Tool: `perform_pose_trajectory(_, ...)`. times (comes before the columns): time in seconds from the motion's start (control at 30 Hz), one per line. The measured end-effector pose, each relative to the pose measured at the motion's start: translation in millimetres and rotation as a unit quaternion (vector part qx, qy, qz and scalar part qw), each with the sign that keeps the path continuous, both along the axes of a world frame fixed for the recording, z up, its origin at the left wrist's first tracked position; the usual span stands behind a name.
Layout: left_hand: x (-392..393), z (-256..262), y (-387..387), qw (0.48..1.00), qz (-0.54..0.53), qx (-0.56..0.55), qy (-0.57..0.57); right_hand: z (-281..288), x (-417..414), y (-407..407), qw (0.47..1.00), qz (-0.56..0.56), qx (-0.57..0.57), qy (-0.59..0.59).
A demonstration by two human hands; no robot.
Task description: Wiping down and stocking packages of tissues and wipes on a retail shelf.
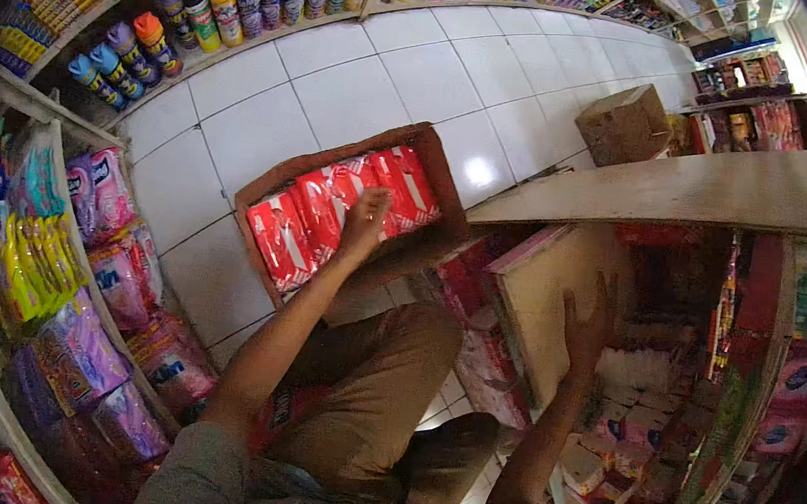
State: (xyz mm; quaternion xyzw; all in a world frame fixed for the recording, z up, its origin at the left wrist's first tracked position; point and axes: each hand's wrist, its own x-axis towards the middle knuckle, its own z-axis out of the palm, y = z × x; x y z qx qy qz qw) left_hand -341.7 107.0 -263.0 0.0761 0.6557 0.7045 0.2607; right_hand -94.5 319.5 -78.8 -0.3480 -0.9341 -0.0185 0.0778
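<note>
An opened cardboard box (449, 189) stands on the floor in front of me, packed with several red plastic-wrapped packets (280, 237) with white stripes. My left hand (368, 221) is over the packets near the box's middle, its fingers close together. Whether it grips one is not clear. Inside the shelf at my right, my right hand (586, 323) is raised with thumb and fingers apart beside a tan upright panel (534, 298). Nothing shows between its fingers, though the area is dark and blurred.
Spray cans (225, 11) line the low shelf ahead. Pouches (174, 367) and yellow packs (39, 268) fill the shelving at left. A wooden shelf board (682, 195) juts over the right side. Another cardboard box (623, 124) sits beyond it on the white tiled floor (425, 73).
</note>
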Motion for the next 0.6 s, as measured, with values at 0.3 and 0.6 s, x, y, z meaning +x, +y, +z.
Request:
perform_pose_trajectory(0.3,-28.4,-100.0,-96.6,0.873,0.124,-0.467,0.063,-21.0,150.4,-50.8,0.957,-0.078,0.185,-0.211)
perform_pose_trajectory(0.6,6.6,-106.4,-104.1,0.836,0.197,-0.508,-0.068,-24.1,179.3,-48.9,0.983,-0.062,0.171,-0.025)
